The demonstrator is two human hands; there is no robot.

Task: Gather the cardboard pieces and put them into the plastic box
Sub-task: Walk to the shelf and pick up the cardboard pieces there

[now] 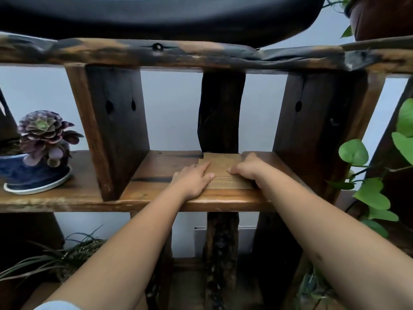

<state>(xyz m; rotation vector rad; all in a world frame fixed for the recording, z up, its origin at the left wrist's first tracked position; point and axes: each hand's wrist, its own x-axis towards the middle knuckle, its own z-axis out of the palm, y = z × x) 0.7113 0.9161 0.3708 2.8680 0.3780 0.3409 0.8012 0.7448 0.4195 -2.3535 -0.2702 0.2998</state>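
Note:
A stack of brown cardboard pieces (221, 170) lies flat on the wooden shelf (156, 173), in the compartment between two dark uprights. My left hand (192, 179) grips the stack's left side, with a finger stretched along the top and the thumb on the front edge. My right hand (251, 170) grips the stack's right side, fingers curled over the top. The stack's corrugated front edge shows between the two hands. No plastic box is in view.
A purple succulent in a blue pot (36, 173) stands on the shelf to the left. Green leafy vines (377, 186) hang at the right. A black cushion (156, 16) lies on the top board. Grass-like plants (55, 258) sit on the shelf below.

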